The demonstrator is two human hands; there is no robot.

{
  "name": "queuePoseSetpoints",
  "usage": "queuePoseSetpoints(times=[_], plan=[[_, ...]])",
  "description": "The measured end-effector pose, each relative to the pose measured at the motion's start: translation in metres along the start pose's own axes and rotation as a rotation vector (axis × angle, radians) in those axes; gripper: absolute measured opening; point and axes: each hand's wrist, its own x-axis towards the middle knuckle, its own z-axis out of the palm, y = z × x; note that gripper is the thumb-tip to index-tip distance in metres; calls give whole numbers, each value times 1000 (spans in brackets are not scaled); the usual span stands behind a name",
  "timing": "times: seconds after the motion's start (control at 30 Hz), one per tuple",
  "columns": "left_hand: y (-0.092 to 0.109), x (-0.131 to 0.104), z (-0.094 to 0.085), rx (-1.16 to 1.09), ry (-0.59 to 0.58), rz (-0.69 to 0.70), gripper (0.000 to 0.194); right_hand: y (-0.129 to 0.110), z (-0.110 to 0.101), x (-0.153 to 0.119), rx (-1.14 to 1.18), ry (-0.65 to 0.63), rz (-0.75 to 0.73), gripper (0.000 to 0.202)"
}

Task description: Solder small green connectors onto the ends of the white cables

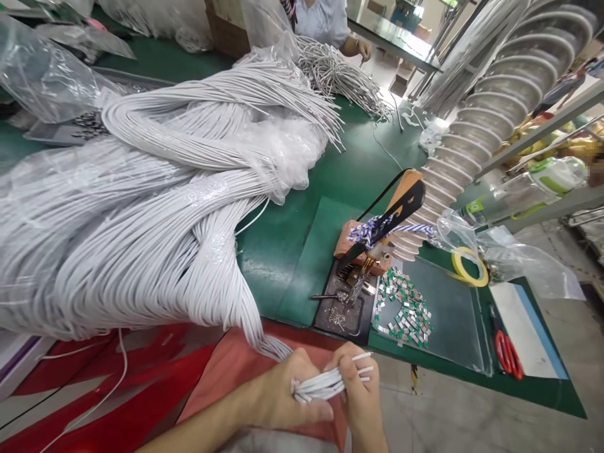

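A bunch of white cables runs through both my hands, low in front of my body. My left hand is wrapped round the bunch where it comes off a big pile of bundled white cables. Just to the right, my right hand pinches the same bunch near its cut ends, which stick out past the thumb. The pile fills the left of the bench, partly wrapped in clear plastic.
Right of the pile, a soldering fixture with a brick stands by a black tray. Small green circuit boards lie on a clear tray beside yellow tape and red scissors. A ribbed hose hangs above. Another person sits opposite.
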Motion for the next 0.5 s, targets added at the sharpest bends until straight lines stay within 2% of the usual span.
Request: queuePoseSetpoints(times=[0.1, 0.2, 0.3, 0.4, 0.5], plan=[[0, 4, -1, -40, 144, 3, 62, -7, 2, 3, -88, -26, -61, 37], [-5, 6, -1, -62, 236, -9, 63, -8, 3, 4, -220, -48, -128, 36], [-8, 7, 1, -71, 382, -21, 62, -5, 5, 2, -247, -7, -148, 31], [-2, 4, 3, 39, 548, 22, 58, 1, 12, -4, -166, 63, -97, 32], [10, 3, 3, 223, 634, 128, 59, 4, 15, -9, 0, 173, -12, 33]])
